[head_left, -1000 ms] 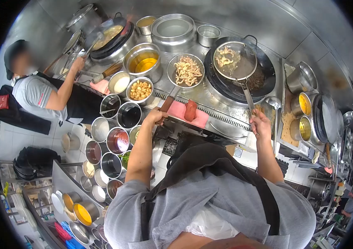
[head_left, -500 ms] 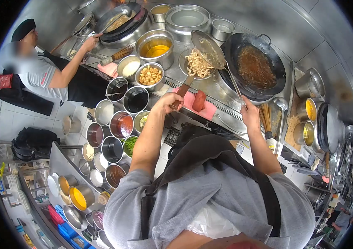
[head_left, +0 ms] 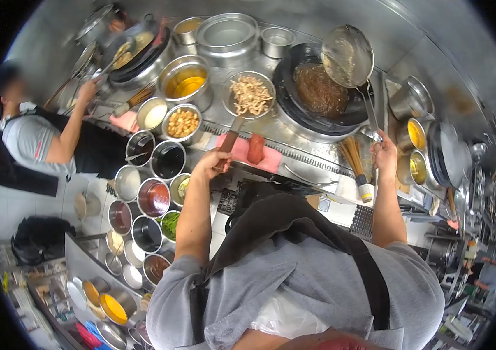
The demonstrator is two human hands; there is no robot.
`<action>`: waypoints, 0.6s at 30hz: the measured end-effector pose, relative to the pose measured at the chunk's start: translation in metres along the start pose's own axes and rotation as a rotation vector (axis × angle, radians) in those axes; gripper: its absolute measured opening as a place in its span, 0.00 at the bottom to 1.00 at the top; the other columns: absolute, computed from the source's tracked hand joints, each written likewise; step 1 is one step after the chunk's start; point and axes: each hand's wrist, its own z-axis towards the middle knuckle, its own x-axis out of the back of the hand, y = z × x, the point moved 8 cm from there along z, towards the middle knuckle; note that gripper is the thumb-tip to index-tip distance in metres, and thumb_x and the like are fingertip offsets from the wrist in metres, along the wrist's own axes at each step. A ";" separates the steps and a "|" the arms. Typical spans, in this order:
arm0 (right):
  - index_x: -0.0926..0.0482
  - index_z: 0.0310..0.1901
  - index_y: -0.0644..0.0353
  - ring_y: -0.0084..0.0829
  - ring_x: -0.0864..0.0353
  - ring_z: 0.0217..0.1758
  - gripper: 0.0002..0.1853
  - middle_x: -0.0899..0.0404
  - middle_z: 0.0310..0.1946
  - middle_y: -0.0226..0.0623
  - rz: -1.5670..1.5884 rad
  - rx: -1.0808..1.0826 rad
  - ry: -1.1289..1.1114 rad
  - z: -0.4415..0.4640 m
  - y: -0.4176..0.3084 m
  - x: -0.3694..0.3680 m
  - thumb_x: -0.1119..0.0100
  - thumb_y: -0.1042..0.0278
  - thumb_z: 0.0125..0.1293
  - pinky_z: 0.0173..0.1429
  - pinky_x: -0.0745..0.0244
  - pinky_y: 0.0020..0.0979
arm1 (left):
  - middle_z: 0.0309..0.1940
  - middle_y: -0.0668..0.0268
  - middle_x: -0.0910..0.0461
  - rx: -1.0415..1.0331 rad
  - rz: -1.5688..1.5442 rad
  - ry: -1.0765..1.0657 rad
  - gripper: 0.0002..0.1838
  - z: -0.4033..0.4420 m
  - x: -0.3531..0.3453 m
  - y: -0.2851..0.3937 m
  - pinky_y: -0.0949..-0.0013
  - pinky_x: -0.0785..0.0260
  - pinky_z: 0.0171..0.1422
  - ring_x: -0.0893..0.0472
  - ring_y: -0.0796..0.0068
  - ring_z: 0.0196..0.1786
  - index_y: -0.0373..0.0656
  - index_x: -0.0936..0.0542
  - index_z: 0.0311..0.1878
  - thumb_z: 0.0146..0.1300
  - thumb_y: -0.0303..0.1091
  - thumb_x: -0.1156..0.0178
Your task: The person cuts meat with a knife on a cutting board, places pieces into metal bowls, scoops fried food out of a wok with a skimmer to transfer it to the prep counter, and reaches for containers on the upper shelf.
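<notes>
My left hand [head_left: 213, 164] is closed round the wooden handle [head_left: 227, 149] of a shallow round metal pan [head_left: 229, 104]. Pale cooked strips [head_left: 251, 95] lie heaped in that pan, which rests on the steel cooktop. My right hand [head_left: 384, 154] grips the long metal handle of a round strainer [head_left: 348, 55]. The strainer is raised over the right back side of a black wok [head_left: 361, 111], with pale bits stuck to its face. Brown bubbling liquid [head_left: 319, 87] fills the wok's middle. A folded red cloth [head_left: 255, 149] lies on a pink cloth [head_left: 270, 160] between my hands.
Pots of yellow liquid [head_left: 187, 87] and fried golden pieces [head_left: 183, 123] stand left of the pan. Several sauce pots [head_left: 168, 159] crowd the left side. A bamboo brush [head_left: 352, 156] lies near my right hand. A co-worker [head_left: 41, 137] handles another wok [head_left: 137, 58] at left.
The strainer has swung right, away from the pan of strips and over the wok. My right hand has moved right and turned with it. The whole view has shifted; my left hand keeps its grip.
</notes>
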 end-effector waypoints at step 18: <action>0.27 0.50 0.72 0.20 0.36 0.12 0.16 0.25 0.21 0.34 0.452 -0.421 -0.181 0.019 0.055 -0.055 0.45 0.78 0.59 0.13 0.48 0.21 | 0.51 0.45 0.22 -0.610 1.108 0.880 0.28 -0.034 0.007 0.015 0.56 0.32 0.60 0.22 0.48 0.52 0.34 0.24 0.54 0.57 0.46 0.39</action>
